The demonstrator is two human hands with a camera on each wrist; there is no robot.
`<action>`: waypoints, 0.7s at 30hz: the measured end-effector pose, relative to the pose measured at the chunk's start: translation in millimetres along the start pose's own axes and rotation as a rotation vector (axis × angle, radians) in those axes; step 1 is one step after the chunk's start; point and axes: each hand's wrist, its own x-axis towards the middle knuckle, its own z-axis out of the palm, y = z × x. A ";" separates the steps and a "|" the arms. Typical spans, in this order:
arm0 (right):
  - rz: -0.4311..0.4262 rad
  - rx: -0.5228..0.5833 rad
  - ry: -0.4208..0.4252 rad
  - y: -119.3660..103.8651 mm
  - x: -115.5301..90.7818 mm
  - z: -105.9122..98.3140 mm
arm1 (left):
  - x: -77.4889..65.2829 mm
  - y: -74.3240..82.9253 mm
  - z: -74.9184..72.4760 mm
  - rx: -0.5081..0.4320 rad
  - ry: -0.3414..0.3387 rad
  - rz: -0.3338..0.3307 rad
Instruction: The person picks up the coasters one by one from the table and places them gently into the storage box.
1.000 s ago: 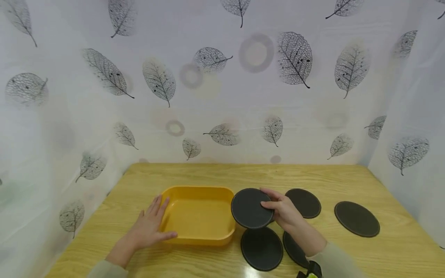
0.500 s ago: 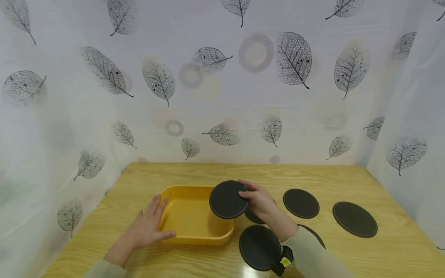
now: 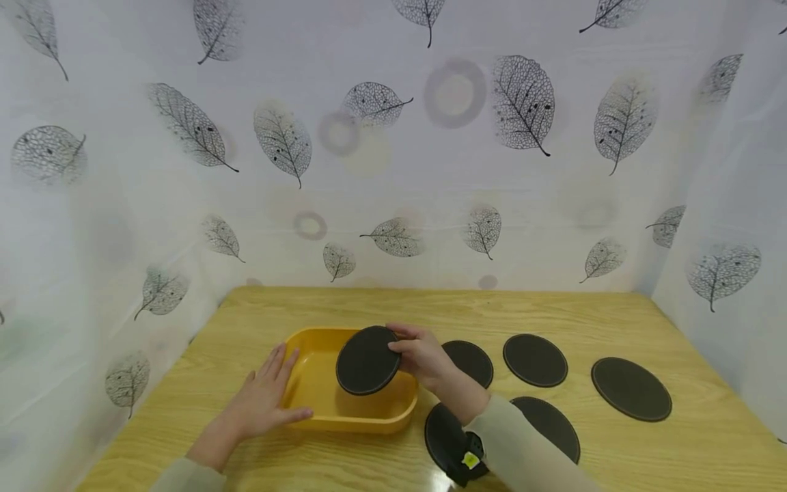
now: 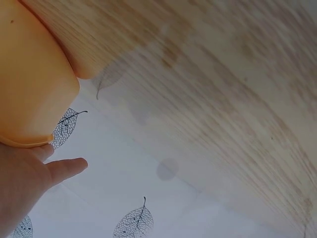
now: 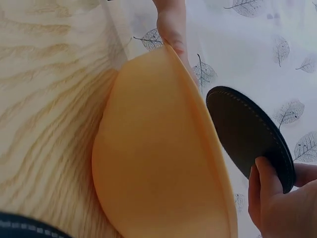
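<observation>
A round black coaster (image 3: 367, 361) with a stitched edge is pinched by my right hand (image 3: 427, 362) between thumb and fingers. It hangs tilted over the right half of a yellow plastic tray (image 3: 350, 425). In the right wrist view the coaster (image 5: 242, 126) is above the tray's rim, apart from it. My left hand (image 3: 257, 403) lies with spread, straight fingers along the tray's left rim. The left wrist view shows that hand (image 4: 29, 176) touching the rim from outside. Inside the tray no other coaster shows, though part of its floor is hidden.
More black coasters lie flat on the wooden table: one (image 3: 472, 362) behind the right forearm, one (image 3: 535, 360) beyond it, one (image 3: 631, 388) far right, one (image 3: 550, 427) partly under the sleeve, another (image 3: 443, 437) under the right wrist. A leaf-patterned curtain (image 3: 418, 171) hangs behind.
My right hand has carried the coaster leftward from beside the tray to over it, uncovering a coaster on the table. The left hand has stayed at the rim.
</observation>
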 end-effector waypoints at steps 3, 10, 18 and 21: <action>0.003 0.000 -0.005 2.8 1.9 5.9 | -0.1 -0.9 0.1 0.002 -0.002 -0.001; 0.016 0.008 -0.002 9.1 3.5 13.0 | 0.9 -2.3 1.7 -0.002 -0.011 -0.001; 0.023 0.018 -0.013 12.2 4.7 18.1 | 0.5 -1.4 0.2 -0.006 -0.007 0.006; 0.018 0.018 -0.008 12.9 5.0 19.8 | 0.3 -1.1 0.0 -0.005 -0.007 0.007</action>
